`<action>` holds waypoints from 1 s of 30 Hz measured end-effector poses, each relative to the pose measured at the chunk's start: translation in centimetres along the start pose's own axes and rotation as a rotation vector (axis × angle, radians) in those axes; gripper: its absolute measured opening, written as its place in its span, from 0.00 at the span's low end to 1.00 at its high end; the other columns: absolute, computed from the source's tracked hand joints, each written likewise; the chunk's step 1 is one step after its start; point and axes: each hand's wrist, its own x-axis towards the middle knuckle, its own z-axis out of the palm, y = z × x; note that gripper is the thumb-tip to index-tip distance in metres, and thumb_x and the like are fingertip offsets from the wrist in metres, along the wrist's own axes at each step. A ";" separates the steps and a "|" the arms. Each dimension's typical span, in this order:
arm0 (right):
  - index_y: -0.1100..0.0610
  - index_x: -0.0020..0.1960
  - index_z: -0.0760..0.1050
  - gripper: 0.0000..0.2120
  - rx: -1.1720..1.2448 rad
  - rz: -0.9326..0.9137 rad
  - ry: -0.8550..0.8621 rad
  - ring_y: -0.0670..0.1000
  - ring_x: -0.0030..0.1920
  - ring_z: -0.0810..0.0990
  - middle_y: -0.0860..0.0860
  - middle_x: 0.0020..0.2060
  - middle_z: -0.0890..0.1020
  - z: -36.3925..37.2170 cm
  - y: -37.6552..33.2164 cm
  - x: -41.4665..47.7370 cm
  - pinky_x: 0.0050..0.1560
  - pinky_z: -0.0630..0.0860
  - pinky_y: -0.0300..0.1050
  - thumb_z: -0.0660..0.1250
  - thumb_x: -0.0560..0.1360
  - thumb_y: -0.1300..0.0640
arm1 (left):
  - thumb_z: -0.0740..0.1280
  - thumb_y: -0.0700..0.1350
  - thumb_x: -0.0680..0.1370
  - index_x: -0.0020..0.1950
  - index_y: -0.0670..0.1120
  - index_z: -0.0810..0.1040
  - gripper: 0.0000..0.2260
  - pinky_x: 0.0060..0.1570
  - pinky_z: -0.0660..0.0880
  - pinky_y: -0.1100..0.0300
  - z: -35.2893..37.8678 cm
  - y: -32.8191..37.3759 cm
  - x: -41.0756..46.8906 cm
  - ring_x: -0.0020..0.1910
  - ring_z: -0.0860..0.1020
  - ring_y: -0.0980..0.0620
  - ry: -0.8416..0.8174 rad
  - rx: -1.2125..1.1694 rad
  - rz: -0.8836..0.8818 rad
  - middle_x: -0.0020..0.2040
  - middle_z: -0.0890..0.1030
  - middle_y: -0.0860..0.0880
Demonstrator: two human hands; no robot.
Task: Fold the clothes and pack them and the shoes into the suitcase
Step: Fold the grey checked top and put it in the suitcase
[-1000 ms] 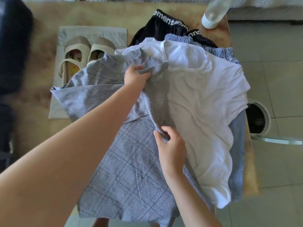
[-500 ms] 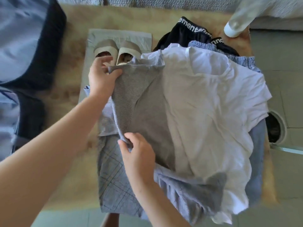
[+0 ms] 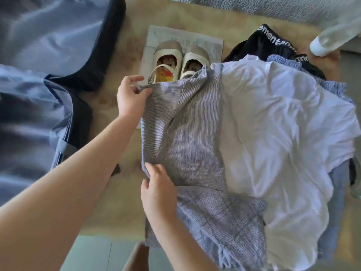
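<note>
A grey checked shirt [image 3: 187, 137] lies folded lengthwise on the tan table, partly over a white T-shirt [image 3: 277, 137]. My left hand [image 3: 130, 98] pinches the shirt's upper left corner. My right hand [image 3: 158, 190] grips its left edge lower down. A pair of beige shoes [image 3: 179, 61] stands on a grey cloth just beyond the shirt. The open suitcase [image 3: 39, 79], blue-lined with a dark rim, fills the left side.
Under the white T-shirt lie a blue gingham garment [image 3: 330, 87], black shorts with a lettered waistband [image 3: 273, 44] and jeans [image 3: 336, 202]. A white bottle [image 3: 328, 38] lies at the top right corner. The table's near edge [image 3: 109, 231] borders tiled floor.
Both hands drew the grey shirt's edge leftward, so it now lies folded with its inside showing. The view swung left, revealing more of the suitcase.
</note>
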 end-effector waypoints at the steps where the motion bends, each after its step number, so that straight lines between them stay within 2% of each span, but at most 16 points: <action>1: 0.49 0.68 0.69 0.18 -0.005 -0.013 0.010 0.50 0.60 0.75 0.46 0.62 0.73 -0.3 0.3 0.2 0.54 0.71 0.44 0.57 0.79 0.59 | 0.71 0.42 0.74 0.58 0.52 0.75 0.14 0.53 0.77 0.58 0.0 -0.1 0.1 0.46 0.78 0.53 -0.008 -0.003 0.004 0.51 0.81 0.46; 3: 0.49 0.65 0.73 0.15 -0.019 -0.036 0.076 0.47 0.57 0.77 0.44 0.62 0.75 -1.5 1.0 0.8 0.51 0.72 0.41 0.58 0.80 0.57 | 0.69 0.41 0.75 0.61 0.48 0.75 0.15 0.55 0.76 0.61 -0.1 -0.4 0.1 0.46 0.77 0.58 -0.013 -0.014 -0.006 0.50 0.79 0.52; 6: 0.52 0.61 0.77 0.12 0.090 -0.066 0.279 0.43 0.47 0.79 0.46 0.56 0.80 -5.2 2.2 3.1 0.44 0.75 0.35 0.62 0.79 0.58 | 0.69 0.43 0.75 0.61 0.47 0.75 0.15 0.56 0.77 0.53 -0.6 -1.2 0.1 0.50 0.78 0.55 0.014 -0.038 -0.022 0.53 0.78 0.51; 9: 0.53 0.60 0.78 0.13 0.130 -0.109 0.519 0.45 0.44 0.79 0.49 0.53 0.81 -10.1 3.3 7.4 0.45 0.76 0.40 0.65 0.77 0.62 | 0.72 0.49 0.74 0.63 0.46 0.71 0.21 0.55 0.78 0.51 -0.9 -1.5 -0.2 0.51 0.78 0.55 0.022 -0.113 -0.083 0.49 0.76 0.54; 11: 0.51 0.64 0.76 0.18 0.101 -0.148 0.586 0.47 0.45 0.79 0.48 0.56 0.80 -12.9 3.6 10.8 0.47 0.77 0.42 0.64 0.76 0.64 | 0.73 0.54 0.72 0.65 0.47 0.69 0.26 0.55 0.78 0.54 -0.8 -1.5 -0.6 0.49 0.77 0.59 -0.031 -0.108 -0.102 0.48 0.74 0.56; 13: 0.49 0.68 0.72 0.24 0.036 -0.211 0.561 0.48 0.52 0.77 0.48 0.60 0.76 -15.3 3.4 13.9 0.54 0.76 0.43 0.64 0.75 0.67 | 0.74 0.55 0.71 0.64 0.50 0.70 0.25 0.51 0.76 0.60 -0.6 -1.5 -0.9 0.47 0.75 0.60 -0.075 -0.034 -0.046 0.51 0.75 0.54; 15: 0.50 0.69 0.72 0.26 -0.093 -0.269 0.467 0.51 0.64 0.70 0.51 0.67 0.71 -17.2 3.2 16.6 0.67 0.67 0.43 0.65 0.74 0.68 | 0.73 0.54 0.72 0.60 0.53 0.75 0.19 0.47 0.73 0.65 -0.4 -1.4 -0.8 0.46 0.75 0.60 -0.089 0.047 0.028 0.54 0.76 0.52; 17: 0.50 0.65 0.76 0.22 -0.259 -0.296 0.365 0.53 0.69 0.63 0.50 0.71 0.66 -18.5 2.9 18.8 0.70 0.57 0.43 0.68 0.74 0.65 | 0.72 0.53 0.73 0.53 0.53 0.79 0.11 0.46 0.70 0.65 -0.2 -1.2 -0.5 0.45 0.75 0.58 -0.086 0.130 0.085 0.54 0.78 0.51; 19: 0.50 0.56 0.81 0.12 -0.372 -0.312 0.327 0.54 0.70 0.60 0.47 0.71 0.66 -19.1 2.8 20.0 0.68 0.52 0.44 0.70 0.73 0.58 | 0.69 0.49 0.76 0.48 0.51 0.78 0.04 0.43 0.69 0.67 0.1 -1.2 -0.2 0.43 0.73 0.58 -0.028 0.121 0.073 0.51 0.79 0.51; 21: 0.53 0.52 0.82 0.08 -0.356 -0.357 0.339 0.51 0.69 0.61 0.45 0.66 0.73 -19.6 2.0 20.7 0.65 0.50 0.42 0.69 0.74 0.53 | 0.67 0.46 0.78 0.47 0.49 0.76 0.02 0.43 0.72 0.64 0.2 -1.4 0.1 0.43 0.74 0.56 0.027 0.044 0.003 0.48 0.79 0.50; 23: 0.57 0.52 0.80 0.11 -0.273 -0.374 0.336 0.46 0.64 0.67 0.47 0.52 0.79 -20.2 0.7 20.9 0.68 0.48 0.43 0.66 0.77 0.50 | 0.66 0.46 0.78 0.48 0.49 0.74 0.02 0.46 0.75 0.56 0.4 -1.8 0.3 0.43 0.74 0.53 0.033 0.001 -0.045 0.46 0.78 0.50; 25: 0.58 0.53 0.78 0.13 -0.259 -0.373 0.315 0.48 0.63 0.69 0.45 0.36 0.75 -20.5 -0.1 21.4 0.72 0.44 0.44 0.64 0.78 0.49 | 0.65 0.45 0.79 0.48 0.48 0.74 0.02 0.46 0.75 0.56 0.5 -2.1 0.6 0.43 0.75 0.53 0.035 0.013 -0.051 0.44 0.77 0.51; 26: 0.58 0.54 0.77 0.13 -0.287 -0.365 0.309 0.51 0.67 0.66 0.44 0.34 0.74 -20.6 -0.3 21.7 0.72 0.43 0.45 0.64 0.78 0.49 | 0.65 0.45 0.79 0.49 0.48 0.74 0.02 0.46 0.76 0.57 0.6 -2.2 0.8 0.43 0.75 0.53 0.043 0.019 -0.048 0.44 0.77 0.51; 27: 0.57 0.54 0.77 0.13 -0.338 -0.352 0.316 0.54 0.70 0.61 0.46 0.37 0.77 -20.5 -0.4 22.0 0.73 0.44 0.47 0.64 0.78 0.48 | 0.65 0.45 0.79 0.49 0.48 0.75 0.02 0.47 0.76 0.58 0.7 -2.3 0.9 0.44 0.75 0.53 0.052 0.024 -0.045 0.45 0.78 0.51; 28: 0.56 0.54 0.78 0.14 -0.401 -0.330 0.332 0.56 0.72 0.58 0.50 0.44 0.80 -20.2 -0.4 22.4 0.73 0.46 0.49 0.65 0.77 0.46 | 0.65 0.45 0.79 0.49 0.47 0.76 0.02 0.47 0.76 0.62 0.8 -2.4 1.1 0.44 0.76 0.54 0.062 0.031 -0.042 0.47 0.78 0.51; 30: 0.54 0.54 0.78 0.16 -0.545 -0.298 0.337 0.58 0.71 0.58 0.55 0.57 0.78 -19.3 -0.2 23.0 0.73 0.47 0.51 0.66 0.74 0.43 | 0.64 0.44 0.79 0.52 0.45 0.78 0.05 0.41 0.72 0.75 0.9 -2.5 1.3 0.46 0.75 0.56 0.079 0.051 -0.049 0.49 0.78 0.51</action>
